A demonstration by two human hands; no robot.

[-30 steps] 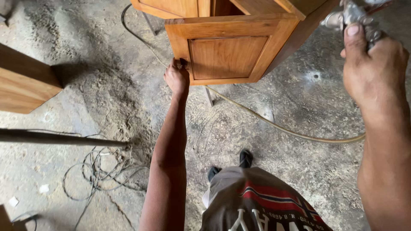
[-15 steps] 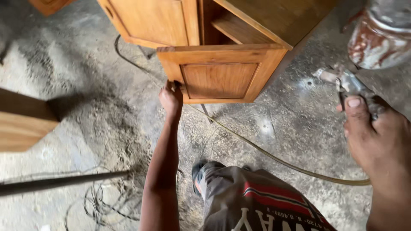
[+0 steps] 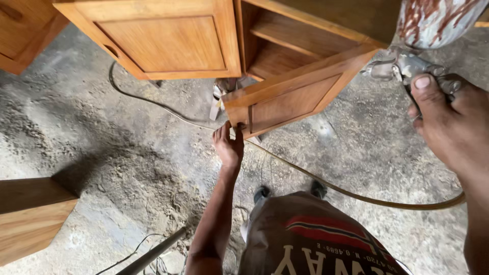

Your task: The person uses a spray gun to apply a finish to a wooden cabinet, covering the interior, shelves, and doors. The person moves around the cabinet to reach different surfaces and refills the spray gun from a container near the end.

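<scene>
My left hand (image 3: pixel 229 145) grips the lower corner of an open wooden cabinet door (image 3: pixel 293 97), swung out from an orange-brown cabinet (image 3: pixel 168 43) whose shelves show behind it. My right hand (image 3: pixel 451 127) is shut on the handle of a metal spray gun (image 3: pixel 402 66) with a paint-streaked cup (image 3: pixel 433 20) above it, held just right of the door's far edge. A tan air hose (image 3: pixel 367 198) runs from the gun across the floor.
A dusty concrete floor (image 3: pixel 102 147) lies below. Another wooden piece (image 3: pixel 30 214) sits at the lower left, and a further cabinet corner (image 3: pixel 20 35) at the upper left. A dark cable (image 3: pixel 142 97) curves under the cabinet. My feet (image 3: pixel 262 193) stand near the hose.
The view has shifted so the cabinet looks nearer and larger. My left hand has swung the door further open. My right hand with the spray gun has dropped lower, beside the door.
</scene>
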